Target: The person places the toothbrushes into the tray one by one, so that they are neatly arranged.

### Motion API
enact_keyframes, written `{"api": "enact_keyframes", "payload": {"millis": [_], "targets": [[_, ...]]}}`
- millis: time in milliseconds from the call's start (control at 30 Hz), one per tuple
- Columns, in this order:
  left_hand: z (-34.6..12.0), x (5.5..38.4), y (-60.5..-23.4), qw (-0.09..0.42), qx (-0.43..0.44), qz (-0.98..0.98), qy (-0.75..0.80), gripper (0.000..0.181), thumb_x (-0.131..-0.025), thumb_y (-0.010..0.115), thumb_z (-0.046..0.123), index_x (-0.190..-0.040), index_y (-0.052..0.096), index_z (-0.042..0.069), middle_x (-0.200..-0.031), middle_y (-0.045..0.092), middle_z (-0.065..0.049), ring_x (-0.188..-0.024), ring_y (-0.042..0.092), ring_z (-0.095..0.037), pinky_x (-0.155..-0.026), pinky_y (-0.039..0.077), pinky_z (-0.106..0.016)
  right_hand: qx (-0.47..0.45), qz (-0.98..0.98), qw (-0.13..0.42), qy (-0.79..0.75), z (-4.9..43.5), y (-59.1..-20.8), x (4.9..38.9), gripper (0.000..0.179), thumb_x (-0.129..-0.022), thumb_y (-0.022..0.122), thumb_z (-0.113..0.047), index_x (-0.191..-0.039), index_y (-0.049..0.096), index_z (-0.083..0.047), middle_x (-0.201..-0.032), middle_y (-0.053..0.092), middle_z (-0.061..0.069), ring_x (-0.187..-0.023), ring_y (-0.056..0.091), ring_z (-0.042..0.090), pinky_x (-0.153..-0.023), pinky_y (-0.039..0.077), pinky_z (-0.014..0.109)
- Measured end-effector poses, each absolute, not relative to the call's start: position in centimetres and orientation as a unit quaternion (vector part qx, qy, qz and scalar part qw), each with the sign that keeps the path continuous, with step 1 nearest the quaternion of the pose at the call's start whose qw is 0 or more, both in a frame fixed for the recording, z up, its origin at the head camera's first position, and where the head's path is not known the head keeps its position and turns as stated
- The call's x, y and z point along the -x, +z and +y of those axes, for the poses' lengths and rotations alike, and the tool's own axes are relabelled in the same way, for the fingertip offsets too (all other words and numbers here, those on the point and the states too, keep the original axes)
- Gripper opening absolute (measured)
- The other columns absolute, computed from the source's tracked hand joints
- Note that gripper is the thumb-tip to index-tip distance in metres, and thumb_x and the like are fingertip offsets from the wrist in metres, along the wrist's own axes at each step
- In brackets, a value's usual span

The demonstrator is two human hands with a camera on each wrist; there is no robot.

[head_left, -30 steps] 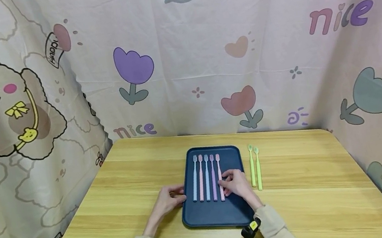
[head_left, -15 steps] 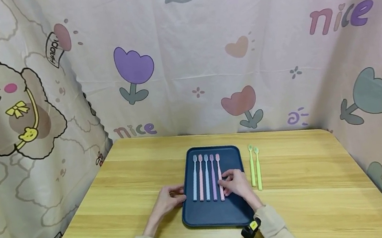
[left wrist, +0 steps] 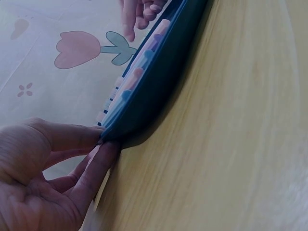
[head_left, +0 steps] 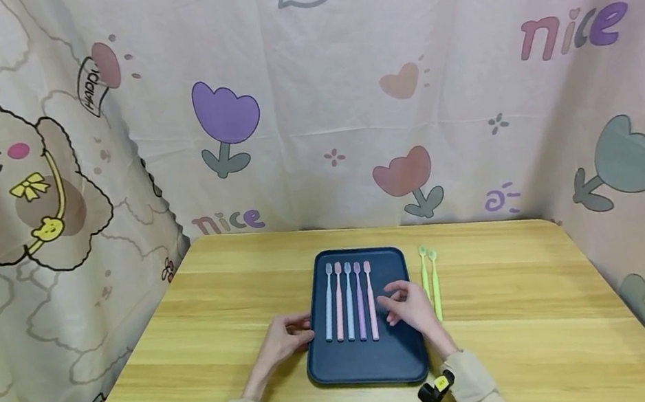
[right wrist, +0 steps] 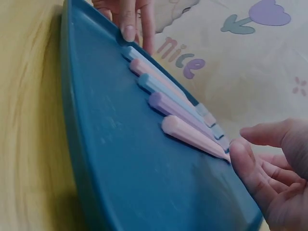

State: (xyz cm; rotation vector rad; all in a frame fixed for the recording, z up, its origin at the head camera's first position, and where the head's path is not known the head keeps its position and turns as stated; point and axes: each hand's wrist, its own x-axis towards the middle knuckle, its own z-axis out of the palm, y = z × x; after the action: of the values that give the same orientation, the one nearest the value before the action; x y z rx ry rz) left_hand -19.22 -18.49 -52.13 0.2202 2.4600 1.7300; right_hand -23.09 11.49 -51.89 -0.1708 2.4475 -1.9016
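Note:
Five-in-a-row is not counted here; several toothbrushes lie side by side on a dark blue tray (head_left: pixel 366 367), heads toward the far end: light blue (head_left: pixel 329 308), pink (head_left: pixel 340 306), blue (head_left: pixel 349 305), purple (head_left: pixel 360 303) and a right-hand pink toothbrush (head_left: pixel 372 305). My left hand (head_left: pixel 283 339) pinches the tray's left rim between thumb and fingers, as the left wrist view shows. Over the tray's right side hovers my right hand (head_left: pixel 411 306), fingers loosely bent, holding nothing, just right of that last pink toothbrush. In the right wrist view its thumb overlaps the brush's far end.
Two green toothbrushes (head_left: pixel 437 291) lie on the wooden table (head_left: pixel 521 317) right of the tray, partly behind my right hand. A printed curtain (head_left: pixel 306 92) hangs behind the table and at both sides.
My right hand has let go of the rightmost pink toothbrush and moved a little to the right. The left hand stays at the tray's rim; the toothbrushes lie as before.

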Motion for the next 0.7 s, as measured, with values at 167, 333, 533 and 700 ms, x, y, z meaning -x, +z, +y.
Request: {"api": "enact_keyframes", "payload": {"millis": [167, 333, 533, 700], "targets": [[-18.4, 19.1, -52.0, 0.064, -0.068, 0.810, 0.579, 0.046, -0.085, 0.073, -0.001, -0.128, 0.061, -0.014, -0.106, 0.070, -0.032, -0.083, 0.070, -0.019, -0.067, 0.062, -0.028, 0.054, 0.772, -0.004, -0.633, 12.4, -51.5, 22.9, 0.034, -0.089, 0.073, -0.005, -0.115, 0.062, 0.013, -0.079, 0.068, 0.030, -0.046, 0.061, 0.009, -0.048, 0.059, 0.033], [-18.5, 19.1, -52.0, 0.069, -0.077, 0.804, 0.586, 0.046, -0.085, 0.072, -0.002, -0.128, 0.060, -0.015, -0.106, 0.070, -0.033, -0.083, 0.070, -0.019, -0.066, 0.062, -0.027, 0.038, 0.761, -0.022, -0.647, 13.6, -51.7, 22.7, 0.034, -0.088, 0.074, -0.003, -0.116, 0.063, 0.014, -0.076, 0.067, 0.023, -0.046, 0.061, 0.009, -0.048, 0.059, 0.030], [-18.5, 19.2, -52.0, 0.071, -0.083, 0.798, 0.593, 0.046, -0.086, 0.071, -0.002, -0.129, 0.059, -0.015, -0.106, 0.069, -0.034, -0.085, 0.071, -0.023, -0.067, 0.063, -0.028, 0.024, 0.762, -0.056, -0.645, 15.8, -51.6, 22.6, 0.033, -0.089, 0.073, -0.002, -0.116, 0.064, 0.013, -0.077, 0.067, 0.017, -0.047, 0.061, 0.009, -0.047, 0.056, 0.026], [-18.6, 19.3, -52.0, 0.077, -0.078, 0.799, 0.592, 0.046, -0.086, 0.071, -0.003, -0.129, 0.059, -0.015, -0.106, 0.069, -0.033, -0.084, 0.071, -0.021, -0.067, 0.063, -0.028, -0.013, 0.767, -0.104, -0.633, 18.1, -52.3, 22.7, 0.028, -0.089, 0.071, -0.001, -0.113, 0.065, 0.013, -0.071, 0.065, 0.003, -0.046, 0.057, 0.008, -0.043, 0.050, 0.022]]}}
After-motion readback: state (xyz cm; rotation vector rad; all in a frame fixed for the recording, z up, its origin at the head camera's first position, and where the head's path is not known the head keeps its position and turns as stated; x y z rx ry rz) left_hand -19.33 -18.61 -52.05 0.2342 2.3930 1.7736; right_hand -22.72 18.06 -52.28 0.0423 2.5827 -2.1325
